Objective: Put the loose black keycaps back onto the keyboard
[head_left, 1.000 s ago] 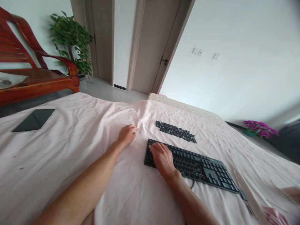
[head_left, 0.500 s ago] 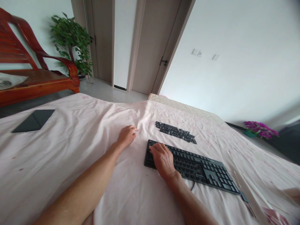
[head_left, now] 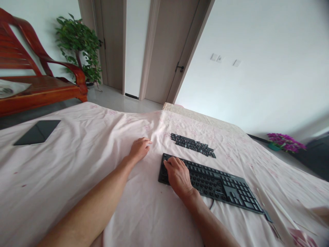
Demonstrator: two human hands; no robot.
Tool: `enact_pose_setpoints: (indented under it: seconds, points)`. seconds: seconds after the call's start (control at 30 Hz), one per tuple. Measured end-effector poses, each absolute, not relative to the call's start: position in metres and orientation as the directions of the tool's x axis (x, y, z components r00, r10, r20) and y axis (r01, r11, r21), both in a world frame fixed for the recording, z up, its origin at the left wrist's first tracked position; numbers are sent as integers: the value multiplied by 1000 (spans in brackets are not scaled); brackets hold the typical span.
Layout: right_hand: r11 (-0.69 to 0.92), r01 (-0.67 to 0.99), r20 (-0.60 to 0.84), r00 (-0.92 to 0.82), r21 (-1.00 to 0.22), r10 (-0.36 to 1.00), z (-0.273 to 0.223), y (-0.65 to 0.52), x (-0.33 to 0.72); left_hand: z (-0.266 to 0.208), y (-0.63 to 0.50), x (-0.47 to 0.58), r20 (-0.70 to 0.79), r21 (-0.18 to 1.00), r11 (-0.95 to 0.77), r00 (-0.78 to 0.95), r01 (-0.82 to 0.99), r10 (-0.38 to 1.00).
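So the right hand (head_left: pixel 179 175) is over the left end of a black keyboard (head_left: pixel 211 184), fingers bent down onto the keys. Can't tell if it's pinching anything, the fingertips are mostly hidden from this angle. The rest of the keyboard stretches off to the right of that hand, with lots of bare switch spots in the main block just beside it. A bunch of loose keycaps (head_left: pixel 192 144) sits in rough rows beyond the right hand, on the pinkish sheet (head_left: pixel 144 209). Left hand (head_left: pixel 139 150) is just resting on the sheet, fingers loosely parted, near the keyboard's corner but not touching it. Dark tablet (head_left: pixel 38 132) is lying well to the left of that hand. Bit of cable (head_left: pixel 211 204) pokes out just right of the right wrist.
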State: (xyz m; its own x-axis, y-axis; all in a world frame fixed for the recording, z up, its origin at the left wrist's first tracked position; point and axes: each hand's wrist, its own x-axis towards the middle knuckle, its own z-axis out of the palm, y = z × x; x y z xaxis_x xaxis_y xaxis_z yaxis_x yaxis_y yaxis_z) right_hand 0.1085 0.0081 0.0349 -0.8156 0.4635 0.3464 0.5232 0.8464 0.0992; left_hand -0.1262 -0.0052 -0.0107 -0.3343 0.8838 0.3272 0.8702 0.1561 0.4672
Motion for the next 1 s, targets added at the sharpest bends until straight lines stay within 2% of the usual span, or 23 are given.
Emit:
enact_pose_setpoints:
  seconds: [0.23,0.37,0.47,0.57,0.67,0.73,0.83,1.0]
  points:
    - [834,525,268,-840,173,473,35,2,106,-11,-5,-126,319,466,160,-334,870,887]
    - [834,526,254,-840,168,479,35,0,106,-12,-5,-125,330,455,156,-329,877,885]
    - [842,534,277,-823,82,495,37,2,108,-13,-5,-126,348,446,147,-323,883,880]
    - [849,524,338,-789,-66,514,42,15,113,-14,-4,-127,355,446,129,-308,886,883]
    - [809,556,430,-694,-189,577,48,45,120,-16,-4,-128,371,453,105,-295,885,881]
    - [751,625,479,-602,-215,638,50,71,125,-17,-3,-128,378,460,99,-295,883,878]
    - [664,722,481,-520,-195,706,48,107,127,-17,-4,-128,375,461,98,-294,882,879]
    - [657,754,461,-576,-20,675,40,137,110,-15,-5,-127,359,462,102,-291,881,887]
